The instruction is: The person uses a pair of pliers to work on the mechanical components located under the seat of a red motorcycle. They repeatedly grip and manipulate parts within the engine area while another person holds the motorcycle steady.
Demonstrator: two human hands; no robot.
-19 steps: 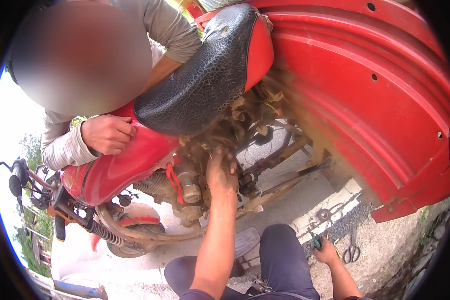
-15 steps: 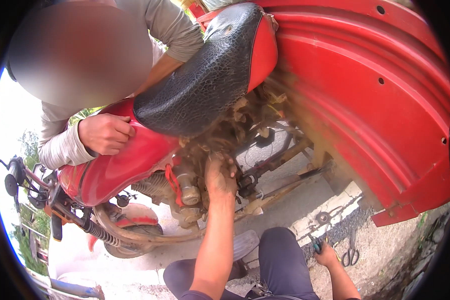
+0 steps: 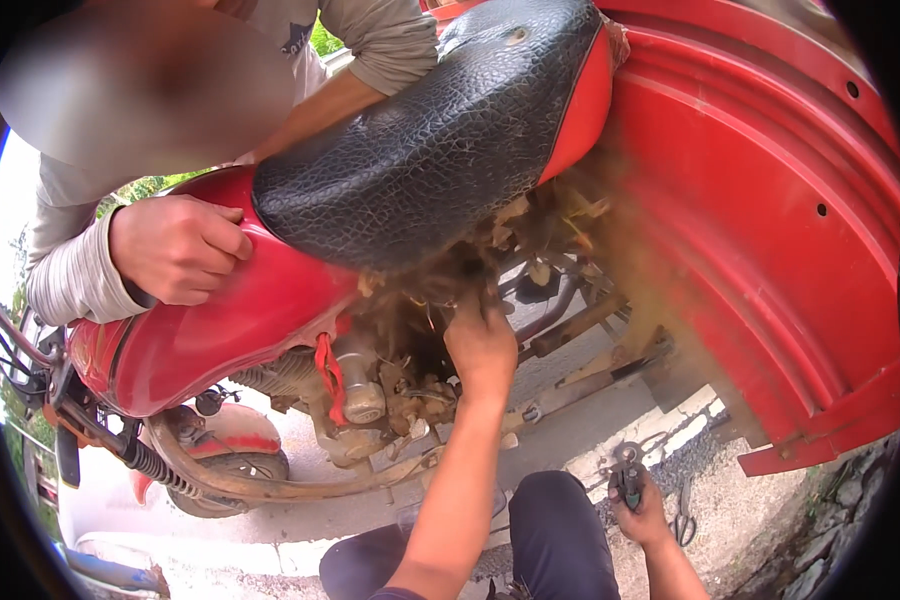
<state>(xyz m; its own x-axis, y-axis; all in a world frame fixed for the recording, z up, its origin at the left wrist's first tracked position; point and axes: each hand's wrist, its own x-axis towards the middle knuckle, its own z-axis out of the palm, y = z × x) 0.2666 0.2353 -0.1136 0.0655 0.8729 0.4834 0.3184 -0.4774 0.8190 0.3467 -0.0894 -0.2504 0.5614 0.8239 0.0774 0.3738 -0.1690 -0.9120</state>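
Note:
My left hand (image 3: 480, 345) reaches under the black seat (image 3: 410, 140) of a red motor tricycle, into a mass of dry leaves and wires (image 3: 515, 225). Its fingers look bent together; their tips and whatever they grip are hidden there. Low on the right, my right hand (image 3: 641, 512) is closed around the dark handles of pliers (image 3: 629, 468), whose metal jaws point up. Left of my left hand are the dusty engine (image 3: 360, 385) and a red strap (image 3: 329, 375).
Across the vehicle a person leans over, a hand (image 3: 180, 248) on the red fuel tank (image 3: 220, 315). The red cargo body (image 3: 740, 210) rises on the right. Scissors (image 3: 683, 520) lie on the ground beside my right hand. Dust hangs near the cargo body.
My left hand has gone further right under the seat, and leaf debris now lies by the engine. My right hand has lifted the pliers, jaws up. The view has shifted slightly.

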